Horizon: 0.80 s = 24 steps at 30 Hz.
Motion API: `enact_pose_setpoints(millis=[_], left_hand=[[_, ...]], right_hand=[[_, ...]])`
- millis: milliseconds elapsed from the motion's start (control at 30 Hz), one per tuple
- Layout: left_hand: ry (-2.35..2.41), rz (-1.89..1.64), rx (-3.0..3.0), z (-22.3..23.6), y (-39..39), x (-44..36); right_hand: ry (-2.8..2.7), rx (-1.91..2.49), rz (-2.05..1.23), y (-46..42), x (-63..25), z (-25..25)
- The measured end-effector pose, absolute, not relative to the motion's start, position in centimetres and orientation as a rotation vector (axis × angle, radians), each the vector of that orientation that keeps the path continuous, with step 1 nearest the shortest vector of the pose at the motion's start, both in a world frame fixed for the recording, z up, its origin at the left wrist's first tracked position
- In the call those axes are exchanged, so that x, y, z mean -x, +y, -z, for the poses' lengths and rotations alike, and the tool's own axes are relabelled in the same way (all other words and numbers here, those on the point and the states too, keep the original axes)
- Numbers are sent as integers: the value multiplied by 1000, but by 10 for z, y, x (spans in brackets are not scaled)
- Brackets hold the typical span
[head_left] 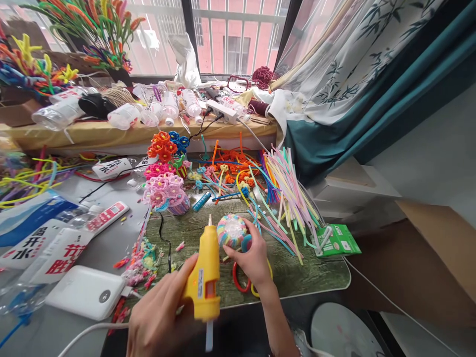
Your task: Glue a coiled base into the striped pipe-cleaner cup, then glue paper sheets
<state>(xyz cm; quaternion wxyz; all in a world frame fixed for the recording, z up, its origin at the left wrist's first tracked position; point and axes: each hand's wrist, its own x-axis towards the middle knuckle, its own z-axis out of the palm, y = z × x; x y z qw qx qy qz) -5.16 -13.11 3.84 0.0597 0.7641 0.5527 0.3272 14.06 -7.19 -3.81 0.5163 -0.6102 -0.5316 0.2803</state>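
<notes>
My left hand (159, 307) is closed round the handle of a yellow hot glue gun (208, 267), nozzle pointing up and away, with a clear glue stick showing at its back end. Just right of the nozzle, my right hand (253, 255) grips a round piece (231, 231) by its edge between thumb and fingers. Pastel pink, yellow and blue fuzzy stripes ring the piece, and its middle looks clear and shiny. Beneath my right wrist lie red and yellow loops (241, 283), perhaps scissor handles, partly hidden. Whether the nozzle touches the piece I cannot tell.
Pipe-cleaner flowers (165, 191) in small pots stand behind the glue gun. Loose pastel pipe cleaners (286, 183) spread at the right beside a green packet (340, 240). A white power bank (87, 292) and plastic bottles (55, 255) lie left; a power strip (222, 110) rests on the sill.
</notes>
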Motion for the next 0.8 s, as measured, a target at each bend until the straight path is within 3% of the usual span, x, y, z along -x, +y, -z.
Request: enact_pose_setpoints(millis=[200,533,800], left_hand=[[2009,-658,-2741,-6,-105,58],[2324,-313,-2445,55,-107,49],[2326,-200,-2458,43,-109,47]], right_hand=[[-1476,1653,-636,-63,-124,52],[-1549,1933,-405,-93,-184,56],[-1231,1729,-817,-84,-200,54]])
